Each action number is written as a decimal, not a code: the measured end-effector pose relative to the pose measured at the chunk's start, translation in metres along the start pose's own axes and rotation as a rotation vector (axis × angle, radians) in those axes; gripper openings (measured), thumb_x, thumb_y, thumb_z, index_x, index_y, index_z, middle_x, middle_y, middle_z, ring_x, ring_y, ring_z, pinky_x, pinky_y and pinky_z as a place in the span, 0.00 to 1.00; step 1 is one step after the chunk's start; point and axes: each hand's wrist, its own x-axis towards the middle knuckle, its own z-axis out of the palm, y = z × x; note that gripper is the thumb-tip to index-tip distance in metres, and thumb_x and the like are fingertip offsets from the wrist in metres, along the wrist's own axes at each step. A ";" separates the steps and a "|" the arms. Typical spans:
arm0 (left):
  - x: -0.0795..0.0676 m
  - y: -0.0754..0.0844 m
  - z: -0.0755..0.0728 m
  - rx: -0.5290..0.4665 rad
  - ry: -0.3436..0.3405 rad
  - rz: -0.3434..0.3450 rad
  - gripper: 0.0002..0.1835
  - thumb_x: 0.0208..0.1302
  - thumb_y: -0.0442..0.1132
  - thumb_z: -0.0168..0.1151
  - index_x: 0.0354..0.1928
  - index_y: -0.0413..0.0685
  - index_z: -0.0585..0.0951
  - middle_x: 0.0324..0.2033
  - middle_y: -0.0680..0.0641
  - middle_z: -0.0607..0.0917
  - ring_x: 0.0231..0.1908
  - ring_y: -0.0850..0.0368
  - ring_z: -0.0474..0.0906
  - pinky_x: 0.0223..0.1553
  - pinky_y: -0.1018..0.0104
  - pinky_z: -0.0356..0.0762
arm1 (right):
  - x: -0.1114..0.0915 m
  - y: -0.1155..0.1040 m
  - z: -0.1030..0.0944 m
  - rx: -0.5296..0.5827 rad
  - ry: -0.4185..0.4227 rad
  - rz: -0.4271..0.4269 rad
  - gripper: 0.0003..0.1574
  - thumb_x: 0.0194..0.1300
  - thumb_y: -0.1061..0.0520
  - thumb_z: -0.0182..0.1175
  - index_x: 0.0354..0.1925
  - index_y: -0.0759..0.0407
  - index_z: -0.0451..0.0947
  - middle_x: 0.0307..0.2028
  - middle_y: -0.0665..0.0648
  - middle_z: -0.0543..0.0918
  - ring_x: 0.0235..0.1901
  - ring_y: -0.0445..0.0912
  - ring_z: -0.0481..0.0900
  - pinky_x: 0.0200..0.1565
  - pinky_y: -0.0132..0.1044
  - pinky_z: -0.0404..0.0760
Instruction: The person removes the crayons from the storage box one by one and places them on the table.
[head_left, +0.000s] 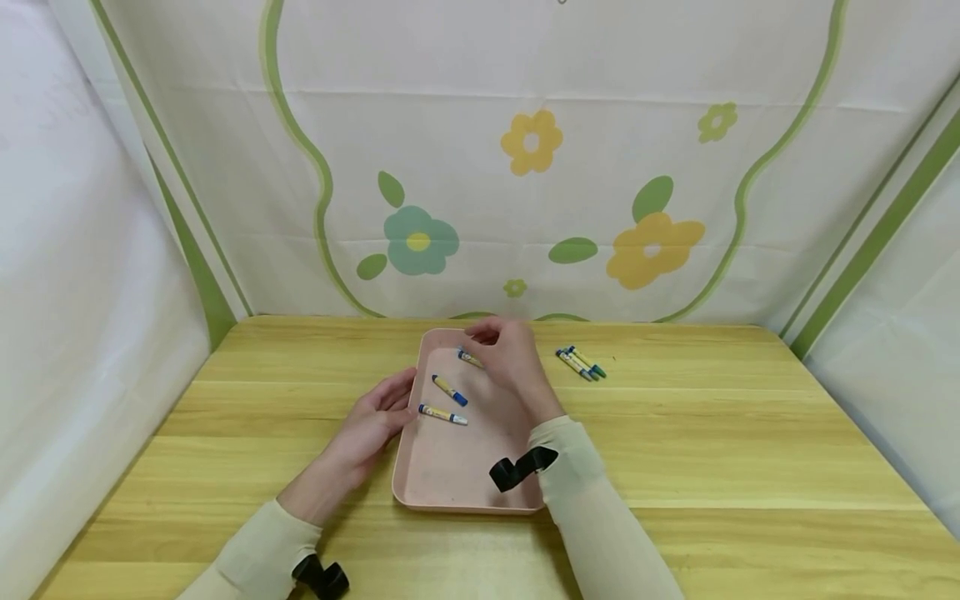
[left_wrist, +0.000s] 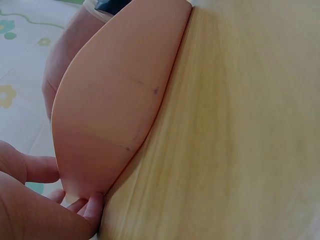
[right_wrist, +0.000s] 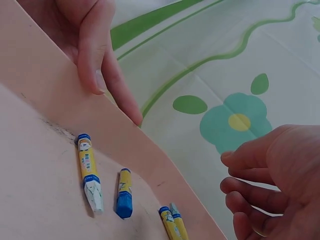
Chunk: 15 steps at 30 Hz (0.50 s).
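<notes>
My left hand (head_left: 378, 417) rests against the left side of a pink tray (head_left: 468, 483). Its fingertips touch the rim and outer wall in the left wrist view. Over the far end of the tray hovers my right hand (right_wrist: 280, 185), fingers loosely bent with nothing between them. Inside the tray lie a white crayon (right_wrist: 89, 172), a blue crayon (right_wrist: 124, 192) and, toward the far end, a pair of crayons (right_wrist: 171, 225) side by side, one with a grey tip. In the head view the right hand partly hides that pair (head_left: 470, 358).
Several more crayons (head_left: 581, 364), one green-tipped, lie together on the wooden table (head_left: 720, 450) right of the tray. A white curtain (head_left: 480, 192) printed with flowers stands behind the table's far edge, with more white cloth at both sides.
</notes>
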 end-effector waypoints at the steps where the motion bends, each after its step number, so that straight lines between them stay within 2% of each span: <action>1: 0.000 0.000 0.000 -0.002 -0.003 0.000 0.37 0.76 0.26 0.51 0.84 0.41 0.56 0.84 0.39 0.58 0.84 0.41 0.53 0.83 0.47 0.53 | 0.000 0.000 0.001 0.002 -0.005 0.008 0.15 0.71 0.53 0.71 0.52 0.58 0.90 0.43 0.55 0.90 0.43 0.49 0.84 0.46 0.40 0.86; 7: 0.000 -0.001 0.000 -0.005 -0.011 -0.002 0.37 0.76 0.26 0.51 0.84 0.42 0.56 0.84 0.40 0.58 0.84 0.42 0.54 0.82 0.47 0.54 | -0.002 0.000 0.002 -0.053 -0.016 0.007 0.14 0.69 0.51 0.73 0.50 0.54 0.91 0.42 0.51 0.91 0.42 0.47 0.85 0.48 0.41 0.86; 10: 0.002 -0.002 -0.001 0.004 -0.005 -0.011 0.36 0.76 0.27 0.51 0.84 0.43 0.57 0.84 0.41 0.59 0.83 0.43 0.54 0.81 0.52 0.58 | -0.002 0.002 0.003 -0.089 -0.017 0.004 0.14 0.69 0.50 0.73 0.50 0.52 0.91 0.41 0.50 0.91 0.43 0.46 0.86 0.49 0.42 0.86; 11: 0.002 -0.002 -0.002 0.007 -0.002 -0.015 0.36 0.77 0.27 0.52 0.84 0.44 0.57 0.83 0.41 0.59 0.83 0.44 0.55 0.79 0.58 0.61 | -0.002 0.002 0.003 -0.098 -0.018 0.007 0.14 0.68 0.50 0.74 0.50 0.51 0.91 0.41 0.49 0.92 0.42 0.46 0.86 0.48 0.42 0.86; 15: 0.002 -0.003 -0.002 0.011 -0.002 -0.016 0.36 0.77 0.28 0.52 0.84 0.44 0.57 0.83 0.41 0.60 0.83 0.44 0.55 0.77 0.61 0.63 | -0.003 0.003 0.005 -0.130 -0.025 0.030 0.14 0.68 0.48 0.74 0.50 0.48 0.92 0.40 0.47 0.92 0.42 0.44 0.86 0.48 0.42 0.86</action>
